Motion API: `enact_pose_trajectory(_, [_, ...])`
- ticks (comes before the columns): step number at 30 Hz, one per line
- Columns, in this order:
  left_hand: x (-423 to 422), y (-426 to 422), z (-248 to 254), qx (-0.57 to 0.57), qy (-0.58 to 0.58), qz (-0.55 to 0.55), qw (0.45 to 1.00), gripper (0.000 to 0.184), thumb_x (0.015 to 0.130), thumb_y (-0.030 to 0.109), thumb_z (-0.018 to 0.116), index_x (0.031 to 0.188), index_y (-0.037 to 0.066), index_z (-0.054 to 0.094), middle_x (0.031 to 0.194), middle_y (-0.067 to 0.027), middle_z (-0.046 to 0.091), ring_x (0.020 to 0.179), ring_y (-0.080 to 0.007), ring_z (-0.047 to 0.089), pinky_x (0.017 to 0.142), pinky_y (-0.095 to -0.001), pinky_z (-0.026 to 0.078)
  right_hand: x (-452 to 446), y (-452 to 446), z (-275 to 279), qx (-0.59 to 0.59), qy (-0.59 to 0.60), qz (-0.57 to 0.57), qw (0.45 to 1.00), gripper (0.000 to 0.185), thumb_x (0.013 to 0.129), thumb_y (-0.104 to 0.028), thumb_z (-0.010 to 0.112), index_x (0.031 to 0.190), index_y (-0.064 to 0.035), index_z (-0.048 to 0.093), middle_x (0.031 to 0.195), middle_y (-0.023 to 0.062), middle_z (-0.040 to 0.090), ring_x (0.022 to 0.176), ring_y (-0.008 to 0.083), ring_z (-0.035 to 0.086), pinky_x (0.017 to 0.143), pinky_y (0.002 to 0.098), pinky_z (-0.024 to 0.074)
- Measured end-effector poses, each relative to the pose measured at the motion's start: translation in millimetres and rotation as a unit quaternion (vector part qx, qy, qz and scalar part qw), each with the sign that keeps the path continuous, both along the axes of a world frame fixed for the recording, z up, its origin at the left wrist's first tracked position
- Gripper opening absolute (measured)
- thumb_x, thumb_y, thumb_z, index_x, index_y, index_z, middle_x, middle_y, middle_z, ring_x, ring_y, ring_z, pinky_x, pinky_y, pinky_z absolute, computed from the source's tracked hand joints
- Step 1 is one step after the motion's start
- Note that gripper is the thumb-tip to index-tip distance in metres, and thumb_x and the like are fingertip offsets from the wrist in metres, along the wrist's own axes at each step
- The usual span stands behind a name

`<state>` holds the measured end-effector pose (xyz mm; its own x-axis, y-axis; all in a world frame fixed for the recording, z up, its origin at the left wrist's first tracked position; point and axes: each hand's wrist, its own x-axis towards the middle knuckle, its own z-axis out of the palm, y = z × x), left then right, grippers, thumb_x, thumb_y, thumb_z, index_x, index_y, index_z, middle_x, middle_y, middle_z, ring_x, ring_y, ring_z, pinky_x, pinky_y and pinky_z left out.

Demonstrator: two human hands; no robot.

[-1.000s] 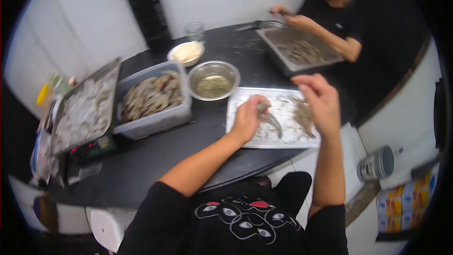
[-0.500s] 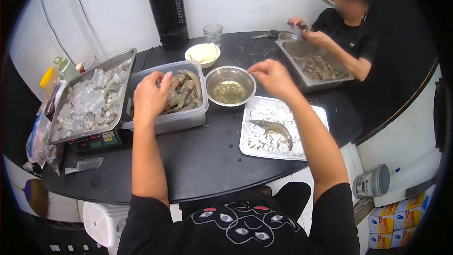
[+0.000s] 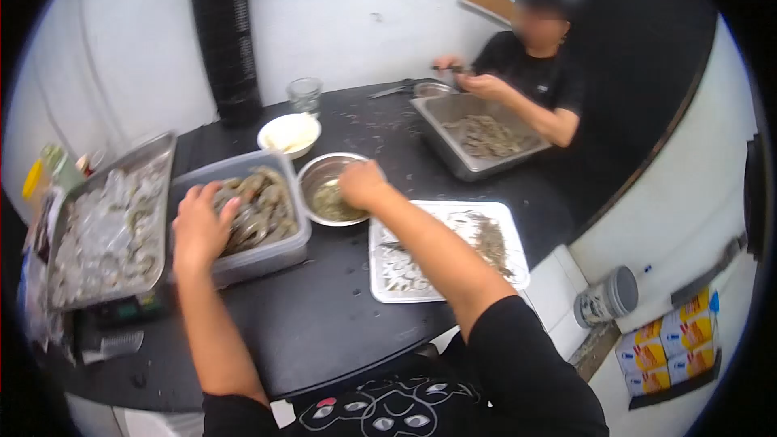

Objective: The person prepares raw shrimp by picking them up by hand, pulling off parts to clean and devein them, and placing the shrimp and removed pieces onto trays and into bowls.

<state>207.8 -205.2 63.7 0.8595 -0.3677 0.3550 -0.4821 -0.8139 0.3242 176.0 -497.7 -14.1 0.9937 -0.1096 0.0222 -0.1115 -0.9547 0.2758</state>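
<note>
My left hand [image 3: 201,222] rests over the left side of a clear plastic tub [image 3: 267,269] of whole raw shrimp [image 3: 257,206], fingers spread and apparently holding nothing. My right hand [image 3: 362,184] is lowered into a small metal bowl [image 3: 317,171] that contains liquid and thin greenish-brown bits. Its fingers are curled together, and whatever they may pinch is hidden. Below my right forearm lies a white tray [image 3: 405,295] strewn with pale scraps. The dark tip of a shrimp [image 3: 392,246] shows left of the forearm, and a blurred brownish heap [image 3: 490,244] is on the right.
A metal tray [image 3: 61,295] of ice and shrimp stands on a scale at left, with a clear-bladed tool [image 3: 113,345] in front. Behind are a white bowl [image 3: 279,150] and a glass [image 3: 305,95]. Across the table, a person handles a dark item above a steel pan [image 3: 441,142] of shrimp.
My right hand has moved left and down from beside the metal bowl into it. My left hand stays at the tub, its fingers more spread. The whole view has shifted and tilted.
</note>
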Motion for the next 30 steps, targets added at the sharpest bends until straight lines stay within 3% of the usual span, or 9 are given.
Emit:
enact_pose_trajectory(4, [-3.0, -6.6, 0.1, 0.007, 0.019, -0.013, 1.000, 0.043, 0.086, 0.036, 0.062, 0.120, 0.009, 0.057, 0.118, -0.0141, 0.057, 0.113, -0.0334, 0.052, 0.090, -0.0483, 0.042, -7.7, 2.4, 4.4, 0.020, 0.021, -0.031, 0.999, 0.023, 0.086, -0.021, 0.055, 0.099, -0.0146, 0.072, 0.102, 0.0075, 0.069, 0.102, 0.0250, 0.063, 0.090, 0.0448, 0.0367])
enact_pose_trajectory(12, [-9.1, -10.8, -0.8, 0.018, -0.010, -0.024, 1.000, 0.039, 0.085, 0.030, 0.062, 0.115, 0.005, 0.059, 0.115, -0.0167, 0.060, 0.107, -0.0356, 0.057, 0.088, -0.0439, 0.046, -17.5, 5.6, 15.7, 0.046, 0.047, -0.034, 0.997, 0.018, 0.082, -0.016, 0.059, 0.093, -0.0140, 0.073, 0.095, 0.0069, 0.070, 0.095, 0.0248, 0.064, 0.087, 0.0444, 0.0356])
enact_pose_trajectory(15, [-3.2, -9.7, -4.5, 0.012, 0.036, -0.025, 0.999, 0.040, 0.087, 0.034, 0.062, 0.119, 0.011, 0.058, 0.118, -0.0136, 0.057, 0.114, -0.0337, 0.051, 0.092, -0.0493, 0.040, -15.1, 4.9, 12.7, 0.039, 0.071, -0.052, 0.995, 0.018, 0.082, -0.016, 0.059, 0.093, -0.0140, 0.073, 0.095, 0.0062, 0.070, 0.097, 0.0251, 0.064, 0.089, 0.0455, 0.0342])
enact_pose_trajectory(19, [-1.7, -9.1, -6.1, 0.029, 0.022, -0.029, 0.999, 0.037, 0.088, 0.033, 0.060, 0.118, 0.011, 0.058, 0.117, -0.0132, 0.058, 0.113, -0.0336, 0.051, 0.091, -0.0500, 0.040, -12.5, 6.1, 17.7, 0.064, 0.096, -0.052, 0.992, 0.020, 0.082, -0.015, 0.058, 0.095, -0.0127, 0.073, 0.099, 0.0072, 0.070, 0.101, 0.0261, 0.063, 0.090, 0.0474, 0.0347])
enact_pose_trajectory(24, [-0.9, -7.6, -7.0, 0.007, -0.081, -0.049, 0.995, 0.028, 0.089, 0.023, 0.059, 0.113, 0.009, 0.060, 0.113, -0.0134, 0.059, 0.110, -0.0336, 0.054, 0.089, -0.0472, 0.042, -42.6, -11.2, 45.1, 0.074, -0.010, -0.012, 0.997, 0.020, 0.081, -0.014, 0.056, 0.093, -0.0091, 0.071, 0.104, 0.0123, 0.067, 0.099, 0.0279, 0.063, 0.082, 0.0497, 0.0415])
enact_pose_trajectory(25, [-4.3, -9.7, -5.1, -0.020, -0.110, -0.070, 0.991, 0.025, 0.087, 0.020, 0.060, 0.109, 0.008, 0.062, 0.110, -0.0134, 0.060, 0.107, -0.0334, 0.054, 0.088, -0.0455, 0.042, -53.4, -15.1, 54.9, 0.105, -0.012, -0.052, 0.993, 0.021, 0.080, -0.012, 0.059, 0.098, -0.0108, 0.070, 0.103, 0.0090, 0.068, 0.101, 0.0272, 0.063, 0.088, 0.0514, 0.0409])
enact_pose_trajectory(27, [-16.5, -24.2, 0.5, -0.091, -0.173, -0.114, 0.974, 0.019, 0.085, 0.013, 0.061, 0.102, 0.006, 0.064, 0.104, -0.0134, 0.062, 0.102, -0.0331, 0.056, 0.086, -0.0421, 0.044, -91.4, -31.5, 68.2, 0.119, -0.056, -0.056, 0.990, 0.016, 0.078, -0.011, 0.062, 0.091, -0.0070, 0.071, 0.096, 0.0122, 0.069, 0.094, 0.0290, 0.065, 0.078, 0.0468, 0.0460])
enact_pose_trajectory(30, [-53.3, -59.1, -1.6, -0.129, -0.182, -0.230, 0.947, 0.012, 0.080, 0.006, 0.063, 0.092, 0.003, 0.065, 0.095, -0.0135, 0.062, 0.093, -0.0326, 0.057, 0.082, -0.0388, 0.045, -149.8, -62.6, 55.7, 0.205, -0.154, -0.071, 0.964, 0.012, 0.080, -0.010, 0.059, 0.086, -0.0078, 0.070, 0.095, 0.0165, 0.064, 0.096, 0.0339, 0.061, 0.080, 0.0461, 0.0454])
